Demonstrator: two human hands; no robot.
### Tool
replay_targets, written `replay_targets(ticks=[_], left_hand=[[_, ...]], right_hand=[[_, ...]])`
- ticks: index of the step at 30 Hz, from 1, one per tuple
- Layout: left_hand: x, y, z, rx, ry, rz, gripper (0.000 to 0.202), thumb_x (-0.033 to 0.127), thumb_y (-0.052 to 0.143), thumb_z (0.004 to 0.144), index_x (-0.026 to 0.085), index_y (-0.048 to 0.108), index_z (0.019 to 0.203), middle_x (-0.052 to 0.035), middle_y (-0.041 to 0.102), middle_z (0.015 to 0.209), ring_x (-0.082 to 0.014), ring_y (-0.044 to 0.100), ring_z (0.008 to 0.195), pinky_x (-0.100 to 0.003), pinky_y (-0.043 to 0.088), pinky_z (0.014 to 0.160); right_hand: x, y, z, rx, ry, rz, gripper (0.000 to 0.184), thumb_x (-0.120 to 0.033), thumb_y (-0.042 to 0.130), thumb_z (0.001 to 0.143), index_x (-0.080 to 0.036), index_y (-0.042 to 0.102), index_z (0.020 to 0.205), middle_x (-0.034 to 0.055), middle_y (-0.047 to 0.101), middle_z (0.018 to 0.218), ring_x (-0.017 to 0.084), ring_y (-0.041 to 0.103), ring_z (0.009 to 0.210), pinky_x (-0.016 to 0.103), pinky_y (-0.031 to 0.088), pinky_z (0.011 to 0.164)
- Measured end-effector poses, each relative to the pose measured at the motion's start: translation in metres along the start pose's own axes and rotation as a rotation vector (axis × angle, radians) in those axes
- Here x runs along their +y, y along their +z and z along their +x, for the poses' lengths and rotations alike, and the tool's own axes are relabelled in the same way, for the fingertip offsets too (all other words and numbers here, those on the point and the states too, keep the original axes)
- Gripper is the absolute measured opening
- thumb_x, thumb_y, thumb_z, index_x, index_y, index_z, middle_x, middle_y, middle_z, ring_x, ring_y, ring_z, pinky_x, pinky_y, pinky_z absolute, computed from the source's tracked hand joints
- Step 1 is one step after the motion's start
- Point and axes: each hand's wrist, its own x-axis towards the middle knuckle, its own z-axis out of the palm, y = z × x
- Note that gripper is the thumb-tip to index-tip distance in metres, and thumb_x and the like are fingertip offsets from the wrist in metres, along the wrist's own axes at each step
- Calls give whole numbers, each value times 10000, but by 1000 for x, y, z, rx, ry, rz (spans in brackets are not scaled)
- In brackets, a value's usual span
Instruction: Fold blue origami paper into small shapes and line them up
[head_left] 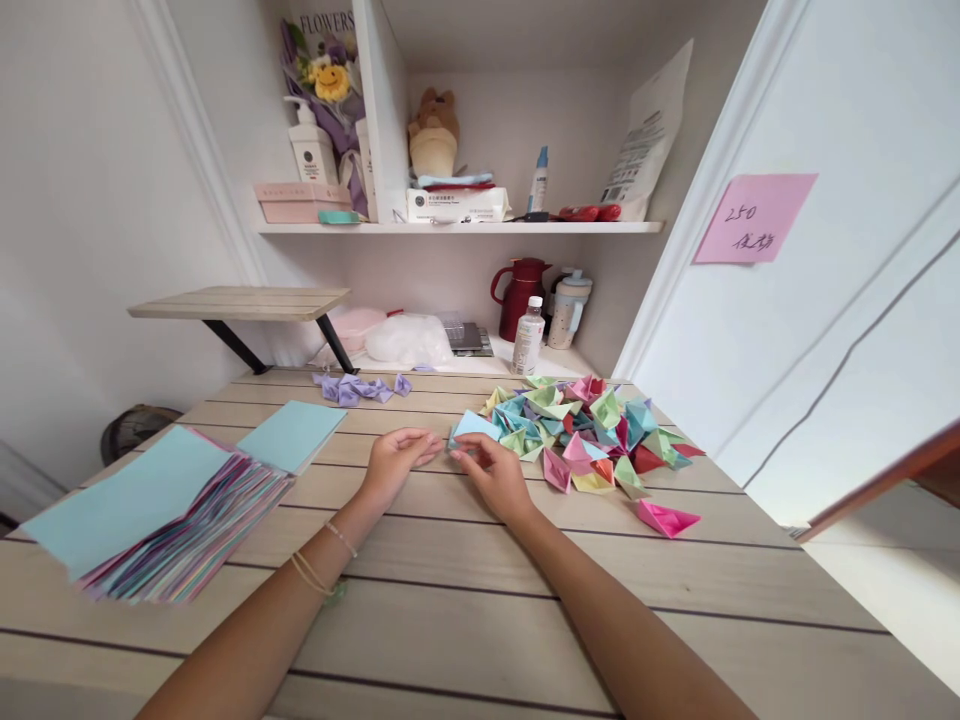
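Observation:
My right hand (496, 478) pinches a light blue folded paper piece (474, 426) at its lower left corner, resting on the wooden table (480, 600). My left hand (396, 458) lies just left of it, fingers curled with the fingertips pointing at the paper; whether they touch it I cannot tell. Right beside the blue piece spreads a pile of several coloured folded paper boats (592, 430). One pink folded boat (667, 518) lies apart, nearer me on the right.
A fanned stack of coloured paper sheets (172, 505) lies at the left, light blue on top. Small purple folded pieces (360, 388) sit further back. Behind stand a water bottle (528, 338), a red jug (520, 296) and shelves. A pink note (752, 217) hangs on the right wall.

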Motion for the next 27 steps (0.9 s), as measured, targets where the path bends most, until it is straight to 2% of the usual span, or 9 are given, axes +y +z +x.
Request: replay_targets(ticks=[3,5,8,11,13,16,21,25,27], left_hand=[[-3,-3,1,12,60,186,293,336,655,655,105,615,831,-87,680,725,-187,651,658,-314,522,652],[-6,-6,2,-2,174,382,304,366,624,677,131,622,871,-81,674,762,-189,641,685,-306,511,627],[-12,-8,2,-62,411,678,349,370,612,685,190,606,984,-81,628,970,-213,581,921,-340,476,764],[-18,-7,1,-127,556,881,417,364,627,674,209,575,1057,-84,560,1071,-226,483,1066,-390,374,926],[-21,-7,1,-182,565,948,434,364,626,677,211,564,1079,-87,535,1098,-227,453,1095,-393,341,960],[-23,-7,1,-233,552,970,439,356,610,694,218,544,1105,-86,511,1130,-224,434,1111,-386,337,962],[-22,-5,-1,-207,544,967,463,347,607,693,202,525,1125,-98,509,1127,-243,429,1104,-412,330,954],[-21,-4,0,-202,531,930,400,318,630,671,200,569,1049,-97,530,1081,-243,457,1064,-411,348,933],[-21,-4,2,-196,545,884,295,281,640,664,203,603,946,-86,542,1048,-234,478,1038,-398,365,916]], right_hand=[[-1,-3,1,107,-15,-175,224,-321,524,766,-204,593,944,4,588,689,127,510,557,246,430,565],[-2,-6,1,183,-26,-326,248,-290,511,768,-217,579,995,25,596,806,150,546,673,267,437,640],[-3,-7,-1,162,-4,-513,446,-268,523,750,-244,460,1192,61,535,1132,209,529,960,300,437,733],[-1,-4,-3,49,71,-648,663,-285,550,726,-239,272,1326,89,440,1272,253,490,1057,326,447,723],[0,-2,-4,-16,111,-684,711,-293,546,730,-242,204,1351,93,464,1247,253,518,1019,325,453,696],[-1,-1,-4,-40,123,-696,710,-297,532,741,-263,177,1355,85,475,1229,245,543,976,317,454,679],[0,0,-4,15,111,-712,762,-328,585,699,-275,195,1351,144,284,1365,270,586,844,332,444,589],[3,0,-4,55,70,-643,786,-296,608,677,-273,198,1348,136,420,1248,274,575,854,321,440,576],[3,-1,-4,69,52,-591,733,-272,601,677,-268,256,1323,115,456,1196,262,561,885,318,447,598]])
